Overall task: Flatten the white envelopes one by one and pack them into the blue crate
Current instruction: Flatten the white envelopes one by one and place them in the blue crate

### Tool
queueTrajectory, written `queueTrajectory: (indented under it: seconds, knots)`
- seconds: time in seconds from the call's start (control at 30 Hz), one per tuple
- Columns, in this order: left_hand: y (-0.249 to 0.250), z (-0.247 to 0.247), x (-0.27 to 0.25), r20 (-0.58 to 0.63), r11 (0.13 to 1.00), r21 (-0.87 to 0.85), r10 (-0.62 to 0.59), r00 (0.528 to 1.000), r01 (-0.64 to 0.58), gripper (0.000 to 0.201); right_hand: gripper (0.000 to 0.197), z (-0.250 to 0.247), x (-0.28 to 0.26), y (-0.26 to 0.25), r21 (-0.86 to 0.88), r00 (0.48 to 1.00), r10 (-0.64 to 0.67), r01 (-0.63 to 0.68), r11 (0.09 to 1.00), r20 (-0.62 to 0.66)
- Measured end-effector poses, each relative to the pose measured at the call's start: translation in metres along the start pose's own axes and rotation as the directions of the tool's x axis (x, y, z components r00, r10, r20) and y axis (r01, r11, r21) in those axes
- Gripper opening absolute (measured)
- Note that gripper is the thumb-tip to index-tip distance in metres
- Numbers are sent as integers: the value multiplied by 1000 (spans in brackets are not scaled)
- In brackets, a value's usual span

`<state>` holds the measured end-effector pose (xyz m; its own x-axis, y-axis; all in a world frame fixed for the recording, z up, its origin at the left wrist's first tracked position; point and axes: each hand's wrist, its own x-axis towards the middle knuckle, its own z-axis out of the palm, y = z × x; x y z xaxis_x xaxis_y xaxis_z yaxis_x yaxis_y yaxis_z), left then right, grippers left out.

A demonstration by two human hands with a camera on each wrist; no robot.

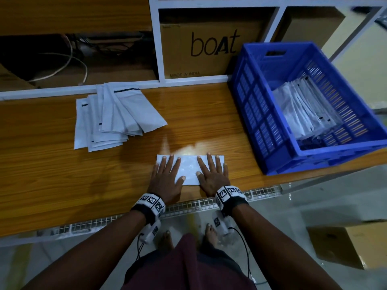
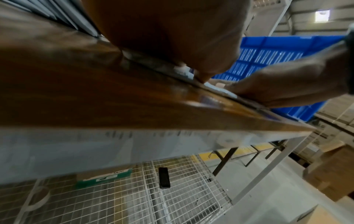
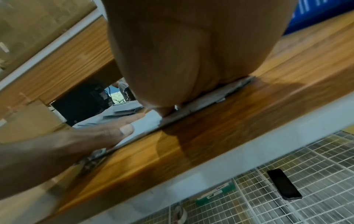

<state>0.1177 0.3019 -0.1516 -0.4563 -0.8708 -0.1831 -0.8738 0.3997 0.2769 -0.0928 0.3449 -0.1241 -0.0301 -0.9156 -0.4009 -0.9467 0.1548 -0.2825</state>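
One white envelope [image 1: 189, 167] lies flat near the front edge of the wooden table [image 1: 52, 174]. My left hand [image 1: 166, 174] presses its left half with spread straight fingers. My right hand [image 1: 211, 173] presses its right half the same way. Both palms cover much of the envelope [image 3: 145, 121]; a strip of the envelope [image 2: 220, 89] shows in the left wrist view. A fanned pile of white envelopes [image 1: 113, 118] lies at the back left. The blue crate [image 1: 272, 59] stands at the right, with several packed envelopes [image 1: 301, 109] inside.
A cardboard box marked "boat" [image 1: 209, 45] sits in the white shelf frame behind the table. Cables [image 1: 69, 61] lie in the dark bay at back left. A wire mesh shelf [image 3: 306, 174] under the table holds a black phone [image 3: 284, 184]. A cardboard box [image 1: 354, 245] stands on the floor at right.
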Motion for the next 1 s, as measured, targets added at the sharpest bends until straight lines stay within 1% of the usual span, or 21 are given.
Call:
queueTrajectory:
  seconds: [0.13, 0.23, 0.3, 0.43, 0.53, 0.67, 0.73, 0.8, 0.87, 0.9, 1.0]
  knots:
    - [1, -10, 1, -23, 996, 85, 37, 999, -35, 88, 60, 2, -4, 0, 15, 999, -8, 9, 1000, -54]
    - [2, -10, 1, 14, 993, 106, 57, 998, -58, 92, 60, 1, -5, -1, 28, 997, -22, 24, 999, -78]
    - [5, -8, 0, -29, 995, 68, 81, 996, -79, 89, 61, -5, -8, -3, 9, 996, -30, 31, 999, -89]
    - [9, -4, -3, -174, 993, 13, 118, 978, -118, 73, 67, -25, -8, -11, -64, 987, -101, 94, 994, -128]
    - [12, -4, -5, -253, 990, 8, 139, 957, -142, 61, 74, -41, 0, -15, -72, 988, -130, 124, 990, -79]
    - [10, -2, -10, -261, 983, 109, 171, 950, -147, 60, 82, -61, 17, -23, -111, 975, -222, 221, 969, 4]
    - [8, 1, -11, -271, 979, 138, 185, 945, -152, 60, 81, -72, 24, -30, -95, 974, -217, 223, 970, 70]
    - [7, 1, -12, -289, 978, 144, 186, 939, -150, 60, 77, -82, 29, -37, -50, 973, -184, 193, 980, 141]
    - [10, 0, -13, -296, 980, 145, 172, 940, -133, 63, 70, -90, 29, -43, -31, 973, -155, 162, 986, 169]
    - [13, -2, -14, -299, 984, 132, 154, 942, -119, 65, 62, -92, 29, -45, -35, 976, -138, 146, 989, 169]
    - [18, -5, -17, -340, 998, 37, 69, 938, -60, 81, 23, -94, 27, -50, -37, 983, -92, 99, 994, 157]
